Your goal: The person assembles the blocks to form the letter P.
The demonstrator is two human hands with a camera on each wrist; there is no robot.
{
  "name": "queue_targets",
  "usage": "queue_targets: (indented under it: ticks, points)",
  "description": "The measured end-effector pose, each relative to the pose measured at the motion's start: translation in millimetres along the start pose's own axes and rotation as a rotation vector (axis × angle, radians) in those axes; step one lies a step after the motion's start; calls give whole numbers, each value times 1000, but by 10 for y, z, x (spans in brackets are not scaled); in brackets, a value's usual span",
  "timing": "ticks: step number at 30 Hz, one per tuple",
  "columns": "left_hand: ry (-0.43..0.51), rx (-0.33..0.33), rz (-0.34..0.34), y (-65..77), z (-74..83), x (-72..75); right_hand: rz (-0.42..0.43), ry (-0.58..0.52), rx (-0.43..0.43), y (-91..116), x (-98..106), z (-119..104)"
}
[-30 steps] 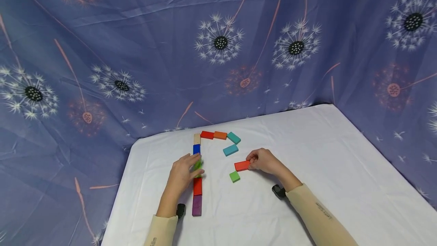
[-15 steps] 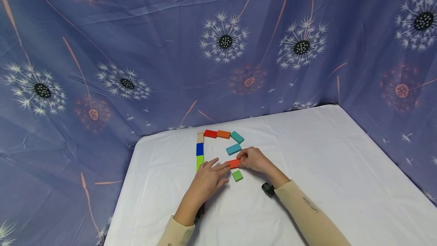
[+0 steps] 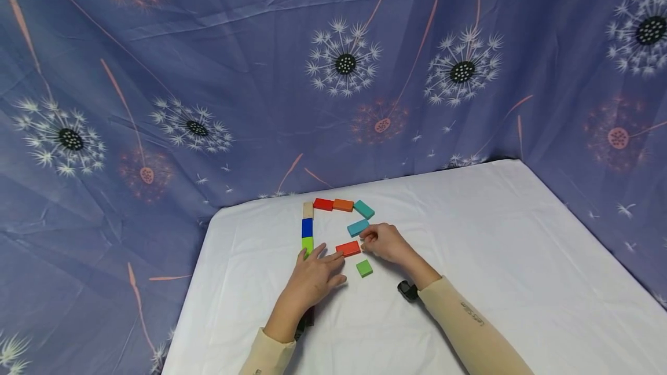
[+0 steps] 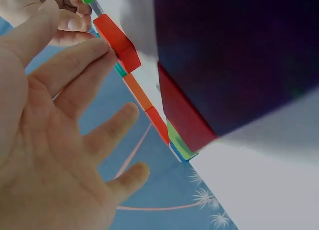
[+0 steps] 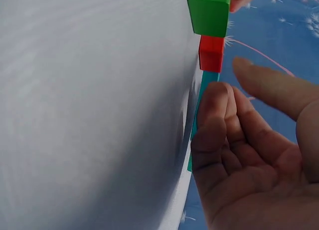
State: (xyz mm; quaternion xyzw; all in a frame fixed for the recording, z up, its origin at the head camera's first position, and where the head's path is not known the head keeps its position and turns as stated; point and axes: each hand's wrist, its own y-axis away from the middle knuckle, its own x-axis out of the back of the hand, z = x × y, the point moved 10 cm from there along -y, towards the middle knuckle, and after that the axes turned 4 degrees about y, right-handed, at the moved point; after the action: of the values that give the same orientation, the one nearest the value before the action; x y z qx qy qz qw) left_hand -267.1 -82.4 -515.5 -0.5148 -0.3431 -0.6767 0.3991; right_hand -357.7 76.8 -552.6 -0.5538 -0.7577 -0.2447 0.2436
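Note:
A red block (image 3: 348,248) lies flat on the white cloth in the head view. My left hand (image 3: 311,282) spreads its fingers beside it; two fingertips touch the block's left end, as the left wrist view shows with the red block (image 4: 118,44). To the right, my right hand (image 3: 387,243) hovers just off the block's other end, holding nothing. In the right wrist view, the right hand's (image 5: 249,155) thumb stands apart from its bent fingers. A light blue block (image 3: 358,227) lies by the right fingertips. A small green block (image 3: 364,268) sits just in front of the red one.
A column on the left shows a plain wood block (image 3: 308,209), a blue block (image 3: 307,227) and a lime green block (image 3: 307,245); my left arm covers its lower part. At the back lie another red block (image 3: 323,204), an orange block (image 3: 343,205) and a teal block (image 3: 364,209).
My right hand slid the red block leftward and has let go of it. My left hand came right from over the column to the block's left end.

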Motion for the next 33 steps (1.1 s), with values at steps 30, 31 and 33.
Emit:
queue_targets:
  ticks: [30, 31, 33]
  points:
    - [5, -1, 41, -125, -79, 89, 33, 19, 37, -13, 77, 74]
    - [2, -2, 43, -129, -83, 87, 33, 20, 37, -15, 76, 77]
    - [-2, -5, 45, -137, -89, 87, 33, 20, 36, -15, 74, 82]
